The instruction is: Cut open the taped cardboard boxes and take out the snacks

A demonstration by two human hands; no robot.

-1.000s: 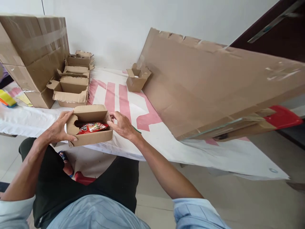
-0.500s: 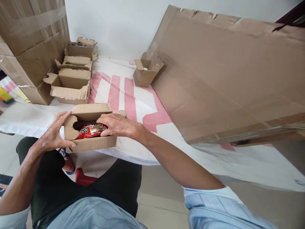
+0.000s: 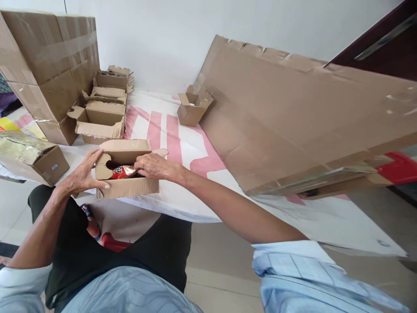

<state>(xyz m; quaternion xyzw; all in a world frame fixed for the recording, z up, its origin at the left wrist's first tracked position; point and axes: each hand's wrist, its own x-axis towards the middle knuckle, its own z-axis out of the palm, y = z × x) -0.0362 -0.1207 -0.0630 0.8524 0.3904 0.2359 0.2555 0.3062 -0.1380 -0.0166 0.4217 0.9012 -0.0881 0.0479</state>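
An open cardboard box (image 3: 128, 188) sits at the table's front edge, its top flaps spread. Gripping its left end is my left hand (image 3: 81, 174), thumb on the front wall and fingers at the back left corner. Inside lies a shiny red food packet (image 3: 123, 172) with white lettering; what it contains is not visible. My right hand (image 3: 151, 166) reaches into the right part of the box, its bent fingers closed at the packet's right end. The fingertips and that end are hidden.
Several open cardboard boxes (image 3: 99, 129) stand in a row behind, beside a stack of taped cartons (image 3: 48, 82). A taped box (image 3: 52, 165) lies at left. A small open box (image 3: 190, 114) stands by a large cardboard sheet (image 3: 276, 117) on the right. Pink-patterned white cloth (image 3: 174, 139) covers the table.
Less of the red packet shows now, and my right hand sits a little farther left over it. The view has shifted, bringing the taped box at left into sight.
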